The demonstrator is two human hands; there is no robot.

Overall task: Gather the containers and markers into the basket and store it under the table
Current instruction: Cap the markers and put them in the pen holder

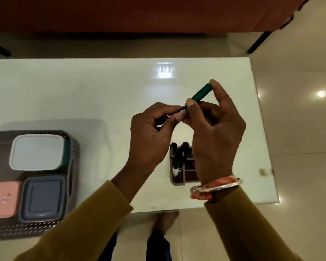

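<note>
There are three lidded containers [37, 151] [5, 198] [43, 197], one basket [17, 230], one marker holder [177, 182], one green marker [201, 93] and two hands [151, 132] [215, 132].

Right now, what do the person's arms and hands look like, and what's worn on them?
Both arms wear long mustard-yellow sleeves, left sleeve and right sleeve. The right wrist carries a thin silver bangle beside an orange-pink band. The left hand and right hand are bare, no gloves; the left wrist wears nothing.

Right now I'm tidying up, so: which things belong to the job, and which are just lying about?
Job: basket, white-lidded container, pink container, blue container, green marker, grey holder of markers.
Lying about: small scrap on table edge.
</note>
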